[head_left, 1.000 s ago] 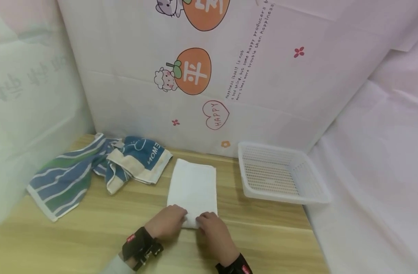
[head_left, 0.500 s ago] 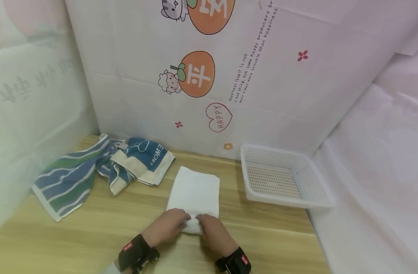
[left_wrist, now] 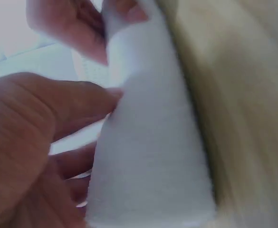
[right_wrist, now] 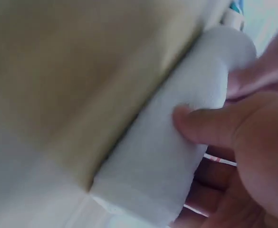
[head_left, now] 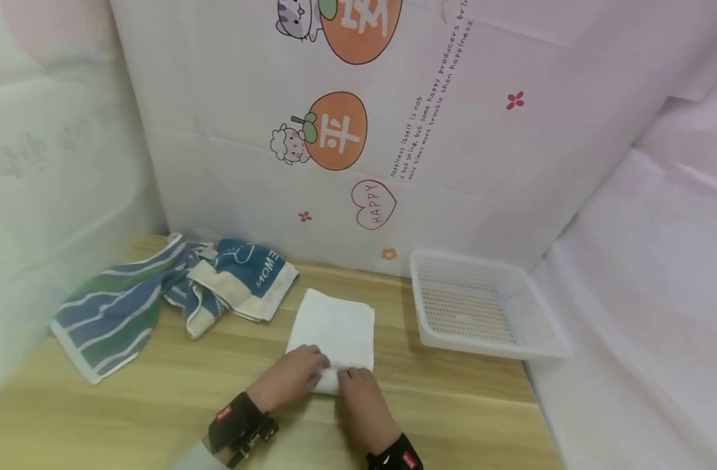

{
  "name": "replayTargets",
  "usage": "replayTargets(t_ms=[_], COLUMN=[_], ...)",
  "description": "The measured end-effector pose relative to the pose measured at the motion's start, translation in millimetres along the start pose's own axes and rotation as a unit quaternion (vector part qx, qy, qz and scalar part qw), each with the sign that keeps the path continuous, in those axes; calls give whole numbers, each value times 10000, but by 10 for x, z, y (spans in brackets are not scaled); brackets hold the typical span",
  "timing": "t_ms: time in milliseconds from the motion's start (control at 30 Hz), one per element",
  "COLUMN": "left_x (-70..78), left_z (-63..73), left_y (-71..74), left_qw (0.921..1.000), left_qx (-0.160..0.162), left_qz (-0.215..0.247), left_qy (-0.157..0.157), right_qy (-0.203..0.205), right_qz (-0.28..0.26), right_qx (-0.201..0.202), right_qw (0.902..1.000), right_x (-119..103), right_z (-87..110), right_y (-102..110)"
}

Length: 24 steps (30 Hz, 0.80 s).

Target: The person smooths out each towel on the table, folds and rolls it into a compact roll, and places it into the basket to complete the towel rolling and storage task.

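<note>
A white towel lies flat on the table in front of me, its near end turned up into a thick rounded roll. My left hand grips the left part of this roll; in the left wrist view its thumb presses the near side while the other fingers go behind. On the right part, my right hand holds the roll in the same manner, with its thumb on the cloth in the right wrist view. The far part of the towel stays spread, and the hands partly cover the near corners.
To the left lie a blue, green and white striped towel and a crumpled blue and cream towel, touching each other. A white plastic basket stands at the back right. White printed sheets wall in the wooden table.
The white towel's near end has gone from flatter to a thicker turned-up roll, with both hands staying on it. The head view has shifted slightly.
</note>
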<state>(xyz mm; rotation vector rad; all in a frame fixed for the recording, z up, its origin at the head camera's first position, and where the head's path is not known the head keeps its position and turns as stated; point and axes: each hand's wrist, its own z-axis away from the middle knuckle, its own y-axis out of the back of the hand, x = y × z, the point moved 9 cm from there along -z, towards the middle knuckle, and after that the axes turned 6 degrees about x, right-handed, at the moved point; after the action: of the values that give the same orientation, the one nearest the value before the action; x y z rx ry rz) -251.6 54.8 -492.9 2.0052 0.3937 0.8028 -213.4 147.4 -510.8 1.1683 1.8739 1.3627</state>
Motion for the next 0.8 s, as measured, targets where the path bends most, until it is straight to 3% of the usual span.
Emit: replayTargets(t_ms=[67, 167, 300, 433, 567, 700, 800], left_x=[59, 85, -27, -196, -289, -273, -210], left_z=[31, 65, 80, 24, -62, -107, -94], left_y=[35, 31, -17, -63, -47, 26, 59], left_qw=[9986, 9957, 9941, 9908, 9880, 9866, 9863], left_qx=[379, 668, 878, 944, 864, 1087, 1322], left_qz=[-314, -610, -584, -542, -670, -440, -295], left_qy=[-172, -190, 239, 808, 1092, 1135, 947], right_qy=[-73, -140, -177, -613, -818, -458, -439], right_qz=[-555, -1202, -1554, -1278, -835, -56, 213], right_qx=[-242, -585, -571, -4, 444, 969, 1090], right_qw=[9981, 9909, 9860, 9899, 9921, 9942, 9928], right_x=[110, 239, 269, 223, 98, 46, 142], right_z=[-32, -94, -174, -196, -213, -274, -321], right_y=[-38, -101, -121, -14, 73, 77, 37])
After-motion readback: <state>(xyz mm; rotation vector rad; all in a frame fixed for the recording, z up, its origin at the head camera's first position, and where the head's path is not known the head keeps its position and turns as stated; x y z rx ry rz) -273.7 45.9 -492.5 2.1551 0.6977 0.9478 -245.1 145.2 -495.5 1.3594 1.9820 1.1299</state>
